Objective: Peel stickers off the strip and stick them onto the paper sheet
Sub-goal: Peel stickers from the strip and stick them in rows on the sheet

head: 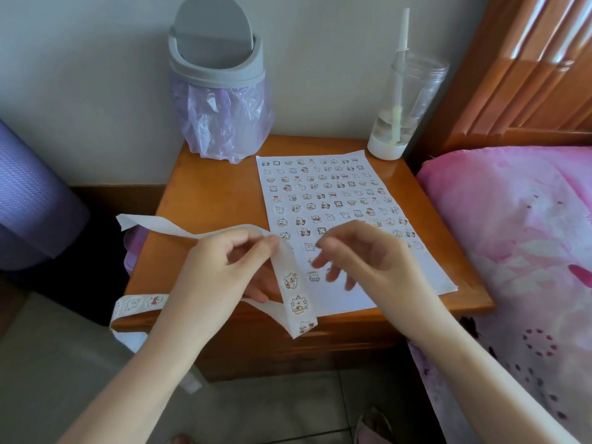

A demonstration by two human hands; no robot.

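A white paper sheet (323,190) covered with several rows of small cartoon stickers lies on the wooden bedside table (208,200). My left hand (224,267) pinches a long white sticker strip (293,283) that folds over the table's front edge; cartoon stickers show on the hanging part. Its peeled blank end trails off to the left. My right hand (362,254) hovers over the lower part of the sheet, right of the strip, fingers loosely spread and blurred. I cannot tell whether a sticker is on its fingertips.
A grey swing-lid bin (217,62) with a purple bag stands at the table's back left. A clear cup with a straw (403,104) stands at the back right. A bed with pink bedding (519,238) borders the right side. A purple roll (28,193) is at left.
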